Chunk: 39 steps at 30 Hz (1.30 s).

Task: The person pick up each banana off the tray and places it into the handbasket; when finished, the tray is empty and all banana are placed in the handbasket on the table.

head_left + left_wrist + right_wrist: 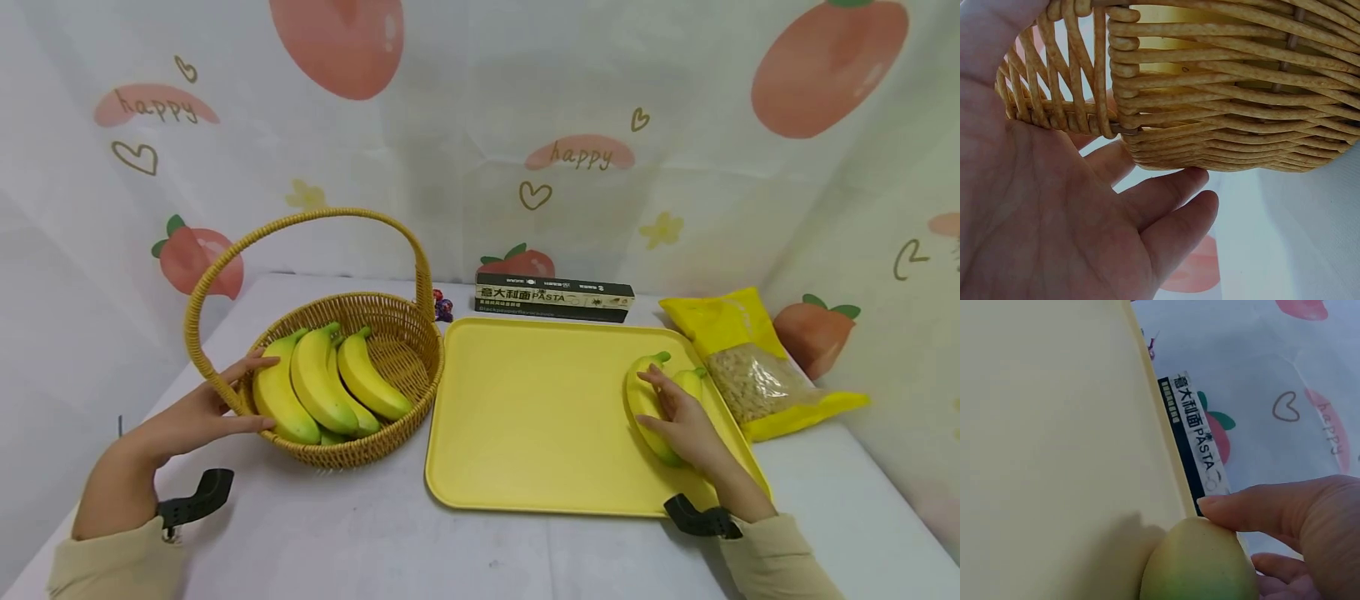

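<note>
The left hand (197, 414) lay flat against the wicker basket (405, 346), fingers straight, by the three bananas (322, 385) inside. On the yellow tray (525, 417), the right hand (686, 421) curled over two bananas (651, 400) at the right edge. They pointed away from the person, stems at the far end.
</note>
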Each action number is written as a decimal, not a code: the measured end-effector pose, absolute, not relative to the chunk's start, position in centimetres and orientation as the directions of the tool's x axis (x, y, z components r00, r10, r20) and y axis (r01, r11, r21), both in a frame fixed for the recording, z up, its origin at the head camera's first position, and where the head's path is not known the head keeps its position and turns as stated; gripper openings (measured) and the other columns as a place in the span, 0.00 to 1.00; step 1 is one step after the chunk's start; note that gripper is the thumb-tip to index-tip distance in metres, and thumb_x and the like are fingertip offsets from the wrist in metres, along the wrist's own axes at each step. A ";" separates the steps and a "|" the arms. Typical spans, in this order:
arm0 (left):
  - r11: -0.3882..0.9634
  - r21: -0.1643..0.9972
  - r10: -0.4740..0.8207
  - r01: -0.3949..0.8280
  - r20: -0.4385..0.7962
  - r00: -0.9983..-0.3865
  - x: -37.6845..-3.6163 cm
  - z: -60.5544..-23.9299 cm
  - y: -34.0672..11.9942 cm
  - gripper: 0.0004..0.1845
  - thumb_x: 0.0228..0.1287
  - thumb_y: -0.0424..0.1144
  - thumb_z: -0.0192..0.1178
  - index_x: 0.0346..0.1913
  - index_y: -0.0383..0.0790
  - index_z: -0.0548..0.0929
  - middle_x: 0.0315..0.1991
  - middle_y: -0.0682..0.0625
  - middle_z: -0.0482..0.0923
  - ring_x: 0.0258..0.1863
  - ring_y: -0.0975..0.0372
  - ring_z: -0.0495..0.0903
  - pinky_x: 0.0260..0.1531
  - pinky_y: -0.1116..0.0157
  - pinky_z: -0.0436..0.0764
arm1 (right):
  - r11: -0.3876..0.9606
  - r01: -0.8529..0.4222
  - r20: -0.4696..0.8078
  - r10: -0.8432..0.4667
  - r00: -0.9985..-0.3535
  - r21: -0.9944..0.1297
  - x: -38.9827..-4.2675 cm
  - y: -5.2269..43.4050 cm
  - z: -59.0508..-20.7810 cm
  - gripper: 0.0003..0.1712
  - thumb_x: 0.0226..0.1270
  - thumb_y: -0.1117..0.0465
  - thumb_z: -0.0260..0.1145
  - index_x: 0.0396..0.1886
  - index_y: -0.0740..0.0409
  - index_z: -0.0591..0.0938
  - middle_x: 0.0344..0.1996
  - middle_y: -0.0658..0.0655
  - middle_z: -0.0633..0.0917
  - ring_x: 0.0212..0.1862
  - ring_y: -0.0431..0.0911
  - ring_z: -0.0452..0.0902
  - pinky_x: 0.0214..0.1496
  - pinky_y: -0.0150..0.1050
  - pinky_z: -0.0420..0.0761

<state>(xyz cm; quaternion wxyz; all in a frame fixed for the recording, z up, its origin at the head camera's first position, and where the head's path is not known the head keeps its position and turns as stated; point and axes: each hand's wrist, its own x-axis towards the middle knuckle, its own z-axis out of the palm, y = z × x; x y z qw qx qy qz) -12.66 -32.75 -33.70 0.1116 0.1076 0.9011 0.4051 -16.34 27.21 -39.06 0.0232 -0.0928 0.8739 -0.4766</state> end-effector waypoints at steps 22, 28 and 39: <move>0.641 0.758 0.290 0.117 -0.099 -0.952 -12.7 -33.7 -32.6 0.44 0.58 0.39 0.64 0.72 0.47 0.50 0.73 0.33 0.34 0.67 0.32 0.43 0.54 0.30 0.55 | 0.613 -0.152 -0.003 -0.245 -0.970 -0.775 -16.6 26.8 -40.0 0.51 0.60 0.60 0.66 0.72 0.67 0.45 0.71 0.73 0.40 0.72 0.66 0.34 0.68 0.62 0.44; 0.642 0.756 0.292 0.123 -0.093 -0.952 -12.7 -33.6 -32.5 0.43 0.58 0.39 0.64 0.72 0.46 0.51 0.73 0.32 0.34 0.67 0.32 0.43 0.54 0.30 0.56 | 0.628 -0.127 -0.027 -0.230 -0.973 -0.767 -16.5 26.7 -39.4 0.49 0.60 0.62 0.65 0.72 0.68 0.46 0.71 0.73 0.42 0.72 0.66 0.36 0.68 0.63 0.48; 0.647 0.754 0.289 0.114 -0.104 -0.952 -12.6 -33.6 -32.6 0.43 0.58 0.40 0.63 0.72 0.47 0.50 0.73 0.32 0.34 0.68 0.32 0.41 0.54 0.30 0.56 | 0.622 -0.189 0.057 -0.226 -0.972 -0.760 -16.5 25.5 -36.9 0.42 0.62 0.65 0.64 0.71 0.68 0.54 0.70 0.73 0.52 0.67 0.68 0.55 0.49 0.17 0.71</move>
